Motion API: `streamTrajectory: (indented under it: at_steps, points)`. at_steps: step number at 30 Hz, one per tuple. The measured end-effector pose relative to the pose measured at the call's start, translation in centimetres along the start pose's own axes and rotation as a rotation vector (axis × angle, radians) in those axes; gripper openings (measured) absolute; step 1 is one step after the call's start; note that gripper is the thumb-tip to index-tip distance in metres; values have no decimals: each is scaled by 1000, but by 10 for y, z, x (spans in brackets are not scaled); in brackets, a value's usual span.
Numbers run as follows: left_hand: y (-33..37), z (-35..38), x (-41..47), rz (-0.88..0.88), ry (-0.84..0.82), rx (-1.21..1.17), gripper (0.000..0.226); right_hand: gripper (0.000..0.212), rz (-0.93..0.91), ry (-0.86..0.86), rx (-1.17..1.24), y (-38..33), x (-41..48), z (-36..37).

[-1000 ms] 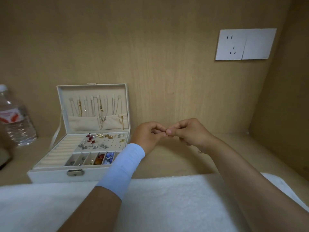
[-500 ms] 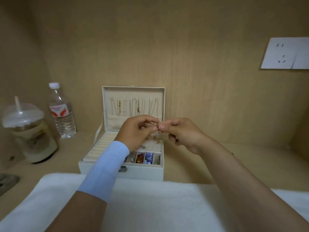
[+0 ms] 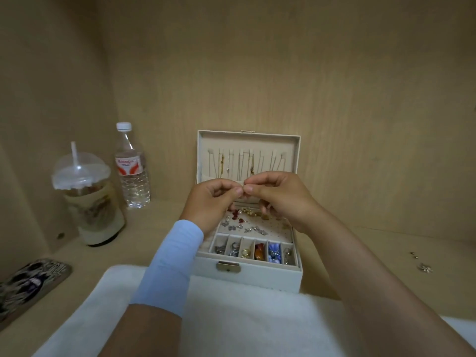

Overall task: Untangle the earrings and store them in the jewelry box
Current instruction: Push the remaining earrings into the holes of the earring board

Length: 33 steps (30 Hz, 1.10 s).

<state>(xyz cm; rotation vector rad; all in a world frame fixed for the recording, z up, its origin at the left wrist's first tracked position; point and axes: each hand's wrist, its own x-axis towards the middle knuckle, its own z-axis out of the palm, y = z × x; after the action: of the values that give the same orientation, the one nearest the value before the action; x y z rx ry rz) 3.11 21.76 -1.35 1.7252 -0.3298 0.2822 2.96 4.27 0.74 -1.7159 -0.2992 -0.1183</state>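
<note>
An open white jewelry box point(image 3: 257, 275) stands on the wooden shelf, its lid upright with chains hanging inside. Its tray holds several earrings and small compartments of jewelry. Above the tray, my left hand point(image 3: 211, 202) and my right hand point(image 3: 280, 197) meet fingertip to fingertip, both pinching a tiny earring point(image 3: 244, 187) that is mostly hidden by the fingers. A few loose earrings point(image 3: 423, 266) lie on the shelf to the right.
A lidded plastic cup with a straw point(image 3: 87, 199) and a water bottle point(image 3: 132, 168) stand at the left. A patterned phone case point(image 3: 28, 284) lies at the near left. A white towel point(image 3: 231, 318) covers the front of the shelf.
The view has swung left, so the box now sits under my hands. Both hands keep pinching the earring together, now held above the box's tray.
</note>
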Motion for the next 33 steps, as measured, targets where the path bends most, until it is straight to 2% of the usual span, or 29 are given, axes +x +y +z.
streamTrajectory:
  at_steps: [7,12,16,19,21,24,28,33]
  points:
    - [-5,3,-1,-125,-72,-40,10,18,-236,-47,-239,7,3,-7]
    - [-3,4,0,-193,-138,-196,11,21,-256,-44,-222,8,8,-12]
    - [-2,6,0,-274,-219,-367,10,22,-216,-108,-170,6,6,-17]
    - [-2,6,0,-285,-228,-357,10,17,-222,-104,-184,6,6,-18]
    - [-3,4,2,-276,-178,-308,10,11,-227,-17,-178,9,8,-17]
    - [-6,-2,6,-262,-57,-254,14,6,-203,86,-421,20,11,-13]
    - [-11,-7,8,-257,17,-259,15,1,-192,21,-835,32,7,-3]
    - [-14,-8,9,-247,98,-253,13,6,-275,24,-1076,33,5,3]
